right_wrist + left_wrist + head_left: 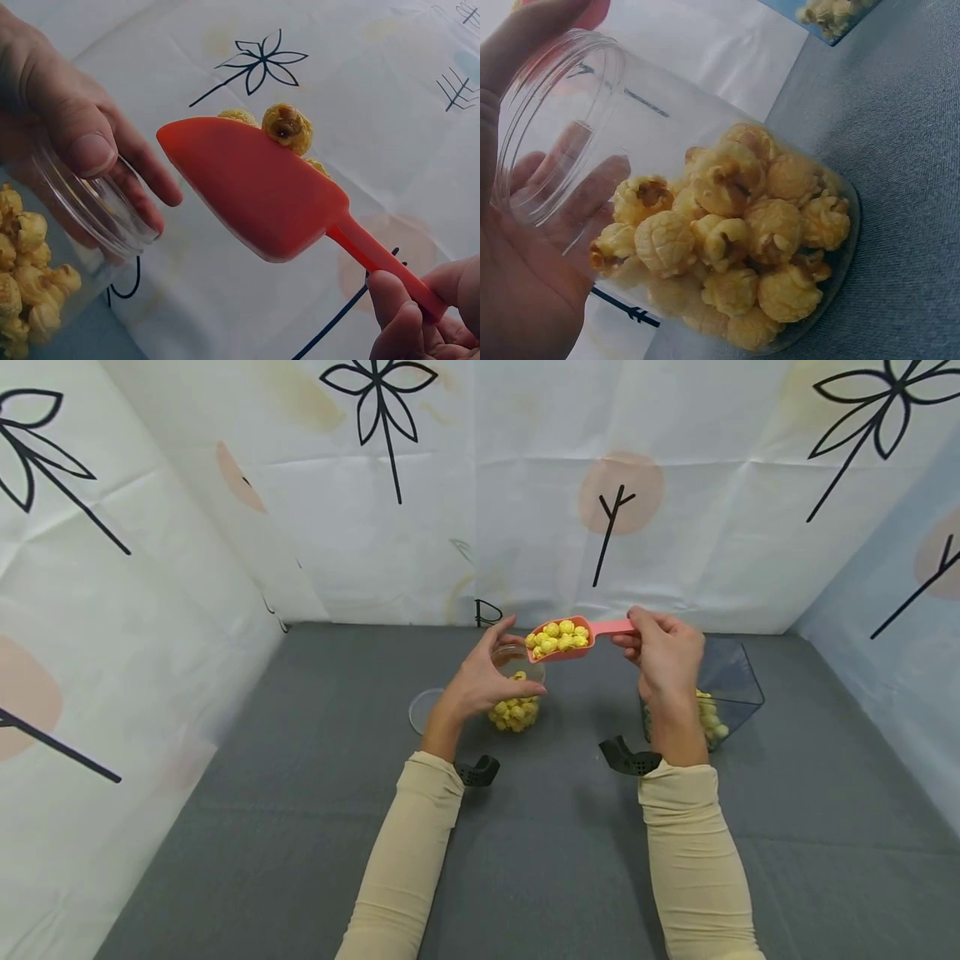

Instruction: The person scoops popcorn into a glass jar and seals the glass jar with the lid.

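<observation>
My left hand (pixel 486 675) curls round the neck of a clear plastic jar (pixel 660 97), thumb on one side and fingers behind it. Yellow popcorn (pixel 727 240) fills the lower part of the jar, which has no lid on. With thumb and fingertips my right hand (pixel 667 656) pinches the handle end of a coral-red scoop (pixel 255 187). Popcorn is heaped in that scoop (pixel 558 639), held level just above and right of the jar's mouth. Its tip points left toward the left hand.
A round clear lid (pixel 425 710) lies on the grey table left of the jar. Behind the right wrist stands a clear square container (pixel 738 693) with more popcorn (pixel 708 718), partly hidden by the arm. Patterned white cloth (pixel 540 543) rises behind the table.
</observation>
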Motion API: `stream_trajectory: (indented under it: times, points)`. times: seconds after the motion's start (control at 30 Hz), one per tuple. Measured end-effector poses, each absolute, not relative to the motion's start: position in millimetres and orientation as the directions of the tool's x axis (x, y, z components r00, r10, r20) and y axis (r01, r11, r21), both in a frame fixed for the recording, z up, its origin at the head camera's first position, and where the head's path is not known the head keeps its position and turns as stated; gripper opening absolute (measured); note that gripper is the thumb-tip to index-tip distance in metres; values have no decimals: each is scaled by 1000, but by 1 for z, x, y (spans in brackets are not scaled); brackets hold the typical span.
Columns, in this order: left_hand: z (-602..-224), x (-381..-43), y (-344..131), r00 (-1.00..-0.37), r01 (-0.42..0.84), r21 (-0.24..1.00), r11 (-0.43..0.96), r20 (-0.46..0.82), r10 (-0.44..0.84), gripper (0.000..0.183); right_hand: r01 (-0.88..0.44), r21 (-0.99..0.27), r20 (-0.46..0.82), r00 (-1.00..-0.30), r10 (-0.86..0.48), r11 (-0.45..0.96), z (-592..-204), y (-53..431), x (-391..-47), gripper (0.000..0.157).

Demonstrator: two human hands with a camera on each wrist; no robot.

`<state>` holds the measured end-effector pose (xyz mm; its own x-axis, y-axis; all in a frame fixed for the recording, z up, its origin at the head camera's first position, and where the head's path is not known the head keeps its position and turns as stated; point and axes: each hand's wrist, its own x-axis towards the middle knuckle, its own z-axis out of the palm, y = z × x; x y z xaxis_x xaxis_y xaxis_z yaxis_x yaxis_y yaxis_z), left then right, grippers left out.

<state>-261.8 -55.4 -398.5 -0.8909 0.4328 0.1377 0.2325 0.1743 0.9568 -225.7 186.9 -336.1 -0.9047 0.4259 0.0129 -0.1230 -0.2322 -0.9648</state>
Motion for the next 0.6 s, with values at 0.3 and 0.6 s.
stream_trajectory:
  times: [0.3,0.6]
  points:
    - [-397,-261,-58,-889,205,951,231,82,452,93,-83,-984,10,-911,412,-161,-338,185,-226,12]
    - [-395,-262,-60,-900,185,926,329,25,435,83,-114,-985,53,-915,399,-130,-341,179,-228,17]
